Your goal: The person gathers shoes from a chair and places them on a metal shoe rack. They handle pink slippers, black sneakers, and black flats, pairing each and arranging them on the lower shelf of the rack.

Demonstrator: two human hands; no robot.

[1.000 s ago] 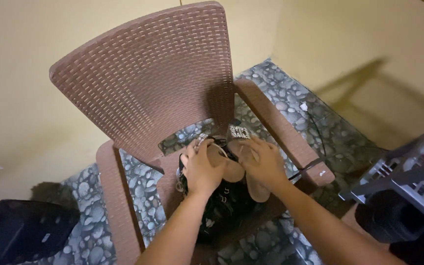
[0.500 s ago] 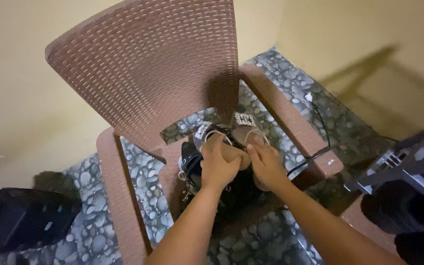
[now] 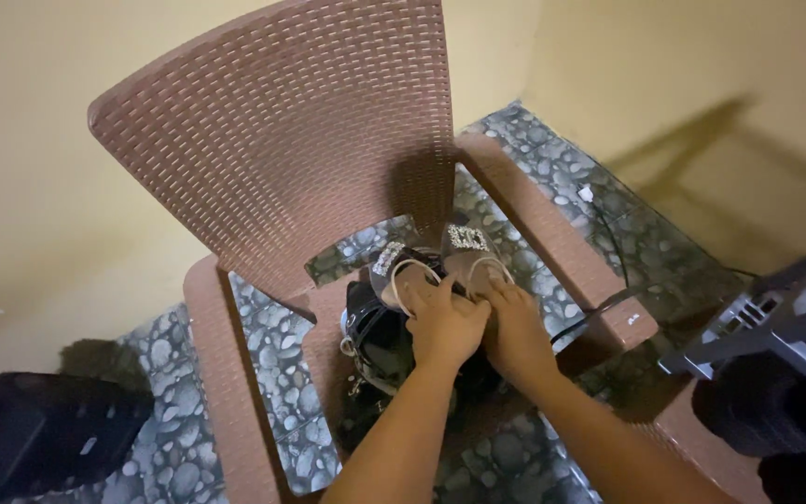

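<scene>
A pair of beige sandals with sparkly buckles lies on the seat of a brown woven plastic chair. My left hand presses down on the left sandal, whose buckle points toward the chair back. My right hand grips the right sandal beside it. Both sandals rest on top of a shiny black bag with metal chain links, partly hidden under my hands.
A black bag sits on the pebble-pattern floor at the lower left. A grey plastic crate stands at the right. A dark cable runs across the floor behind the right armrest. Yellow walls enclose the corner.
Both hands have pushed the sandals down and toward the chair back, settling them side by side on the black bag. The camera has shifted slightly.
</scene>
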